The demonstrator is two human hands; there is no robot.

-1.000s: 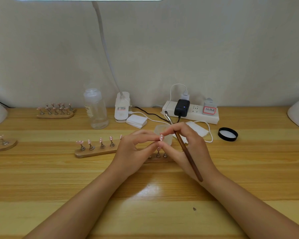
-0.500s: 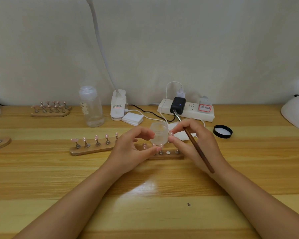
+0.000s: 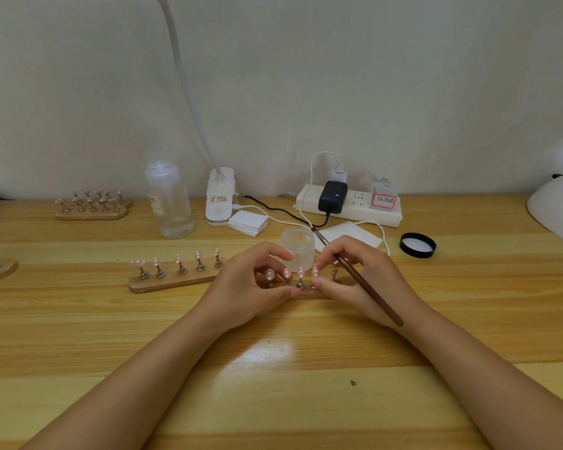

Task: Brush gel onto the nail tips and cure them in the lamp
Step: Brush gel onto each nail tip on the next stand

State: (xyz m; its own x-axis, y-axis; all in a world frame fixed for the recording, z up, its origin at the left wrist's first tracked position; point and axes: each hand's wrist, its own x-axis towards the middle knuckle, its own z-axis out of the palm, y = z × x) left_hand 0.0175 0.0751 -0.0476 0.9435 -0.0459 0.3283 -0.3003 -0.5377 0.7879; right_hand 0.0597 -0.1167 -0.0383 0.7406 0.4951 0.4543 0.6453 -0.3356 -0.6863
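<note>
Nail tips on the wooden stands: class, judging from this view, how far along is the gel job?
Done: the gel jar stands open, its black lid set aside. Whether any tip already carries gel cannot be told.
In hand: the left hand pinches a nail tip stand on the near strip; the right hand holds the brush and steadies beside it.
Left: brushing the remaining tips and curing; the white lamp at the right edge holds none.

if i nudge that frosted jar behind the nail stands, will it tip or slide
The frosted jar looks squat and wide-based, so it would probably slide, not tip. It stands open, its black lid lying apart, so gel might spill. It seems light and nearly empty.
</note>
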